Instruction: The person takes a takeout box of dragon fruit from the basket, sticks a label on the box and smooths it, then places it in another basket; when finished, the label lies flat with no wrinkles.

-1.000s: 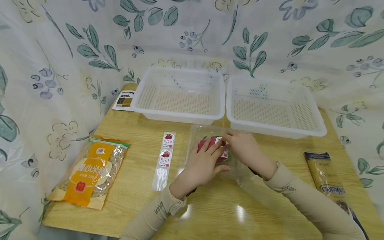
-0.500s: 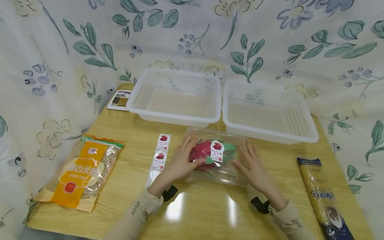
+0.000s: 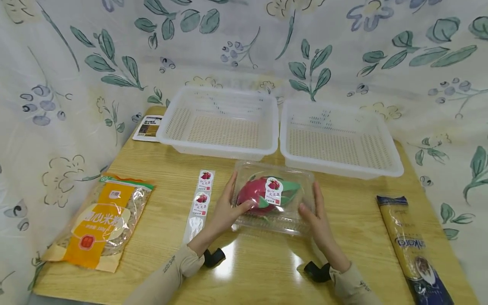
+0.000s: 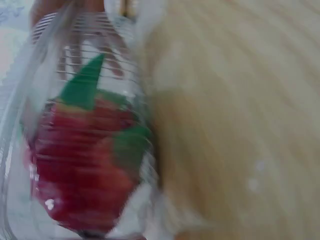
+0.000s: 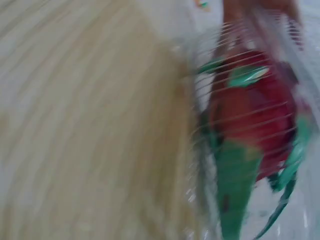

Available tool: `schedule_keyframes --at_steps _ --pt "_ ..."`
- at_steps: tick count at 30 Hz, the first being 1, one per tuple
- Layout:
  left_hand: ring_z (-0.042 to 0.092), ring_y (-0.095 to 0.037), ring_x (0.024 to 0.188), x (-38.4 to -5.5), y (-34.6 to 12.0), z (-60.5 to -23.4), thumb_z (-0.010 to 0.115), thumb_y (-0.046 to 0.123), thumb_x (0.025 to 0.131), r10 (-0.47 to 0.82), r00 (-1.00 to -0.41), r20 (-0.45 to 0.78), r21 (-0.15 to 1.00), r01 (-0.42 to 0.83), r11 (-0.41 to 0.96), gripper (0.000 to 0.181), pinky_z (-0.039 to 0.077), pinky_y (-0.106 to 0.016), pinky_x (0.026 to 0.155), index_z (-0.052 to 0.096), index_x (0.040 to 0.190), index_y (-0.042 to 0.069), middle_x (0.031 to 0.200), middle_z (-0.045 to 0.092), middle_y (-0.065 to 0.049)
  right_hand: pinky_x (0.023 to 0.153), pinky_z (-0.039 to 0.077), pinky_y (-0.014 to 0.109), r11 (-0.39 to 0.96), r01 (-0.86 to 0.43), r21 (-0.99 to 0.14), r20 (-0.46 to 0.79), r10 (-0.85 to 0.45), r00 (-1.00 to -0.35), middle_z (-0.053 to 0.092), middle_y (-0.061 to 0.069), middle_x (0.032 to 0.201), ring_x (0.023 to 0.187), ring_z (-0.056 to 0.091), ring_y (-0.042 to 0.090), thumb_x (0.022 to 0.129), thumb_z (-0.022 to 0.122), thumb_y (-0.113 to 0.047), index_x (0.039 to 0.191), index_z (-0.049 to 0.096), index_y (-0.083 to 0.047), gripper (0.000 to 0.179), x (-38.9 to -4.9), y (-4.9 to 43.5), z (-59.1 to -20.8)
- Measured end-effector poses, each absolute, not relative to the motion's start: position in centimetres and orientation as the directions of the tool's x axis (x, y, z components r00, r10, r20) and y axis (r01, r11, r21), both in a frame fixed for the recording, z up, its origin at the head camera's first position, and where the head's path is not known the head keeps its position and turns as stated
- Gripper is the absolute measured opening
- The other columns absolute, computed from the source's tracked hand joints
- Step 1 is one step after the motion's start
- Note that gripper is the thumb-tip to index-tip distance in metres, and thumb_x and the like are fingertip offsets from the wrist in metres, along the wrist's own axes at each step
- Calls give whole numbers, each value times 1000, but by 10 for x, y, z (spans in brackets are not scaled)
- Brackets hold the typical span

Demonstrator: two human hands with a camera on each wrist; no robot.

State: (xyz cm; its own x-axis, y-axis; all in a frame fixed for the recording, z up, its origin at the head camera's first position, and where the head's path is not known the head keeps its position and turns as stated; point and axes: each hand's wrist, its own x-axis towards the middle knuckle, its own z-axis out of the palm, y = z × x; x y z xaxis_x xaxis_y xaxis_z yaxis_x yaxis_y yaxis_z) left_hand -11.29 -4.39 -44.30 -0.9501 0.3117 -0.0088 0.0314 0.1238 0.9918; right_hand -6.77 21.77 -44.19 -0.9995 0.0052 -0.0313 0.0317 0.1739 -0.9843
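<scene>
A clear plastic clamshell box (image 3: 289, 228) holds a dragon fruit (image 3: 250, 194) with red skin and green tips. On its lid is a white sticker (image 3: 273, 191) printed with a dragon fruit. My left hand (image 3: 224, 212) grips the box's left side, thumb over the lid. From the right, my right hand (image 3: 319, 224) holds the opposite side, its thumb at the lid edge. Both wrist views are blurred; through the ribbed box wall the dragon fruit (image 4: 85, 165) shows on the left, and the same dragon fruit (image 5: 255, 112) appears in the right one.
Left of the box lies a sticker strip (image 3: 199, 199). An orange food bag (image 3: 103, 224) is at the far left, a pasta packet (image 3: 409, 245) at the far right. Two white baskets (image 3: 217, 147) (image 3: 343, 167) stand behind, with a flat pouch (image 3: 146, 128) beside the left one.
My hands have moved from the sticker on the lid out to the two sides of the box and now grip it. The sticker has come into full view.
</scene>
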Motion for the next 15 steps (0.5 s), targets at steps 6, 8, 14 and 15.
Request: schedule_keyframes --at_steps 6,8,14,15 --pt "11 -37 150 -109 -36 -427 76 31 82 255 -965 60 989 93 119 98 15 -60 117 13 157 17 164 12 -10 109 39 31 82 63 -995 -62 17 -998 -16 7 163 147 8 46 101 41 -10 156 -9 -23 76 -67 221 -423" --pt "12 -37 150 -108 -33 -419 77 29 81 247 -964 101 985 132 113 99 15 -60 118 15 157 17 163 14 -11 96 46 20 36 32 -999 -32 0 -999 -20 6 163 145 11 50 102 40 -11 156 -10 -26 75 -65 223 -416" --pt "13 -33 150 -112 -20 -395 78 34 80 283 -946 160 978 191 86 100 15 -57 118 15 157 21 163 15 -10 85 57 26 -152 -128 -980 132 -21 -991 -28 6 160 143 4 53 105 38 -16 156 -4 -29 68 -60 237 -399" --pt "13 -33 150 -114 -17 -392 77 35 80 295 -942 157 978 189 82 100 15 -57 119 14 157 22 163 15 -8 83 58 28 -189 -141 -972 146 -14 -989 -28 5 160 145 11 47 105 39 -16 157 -3 -28 67 -60 240 -395"
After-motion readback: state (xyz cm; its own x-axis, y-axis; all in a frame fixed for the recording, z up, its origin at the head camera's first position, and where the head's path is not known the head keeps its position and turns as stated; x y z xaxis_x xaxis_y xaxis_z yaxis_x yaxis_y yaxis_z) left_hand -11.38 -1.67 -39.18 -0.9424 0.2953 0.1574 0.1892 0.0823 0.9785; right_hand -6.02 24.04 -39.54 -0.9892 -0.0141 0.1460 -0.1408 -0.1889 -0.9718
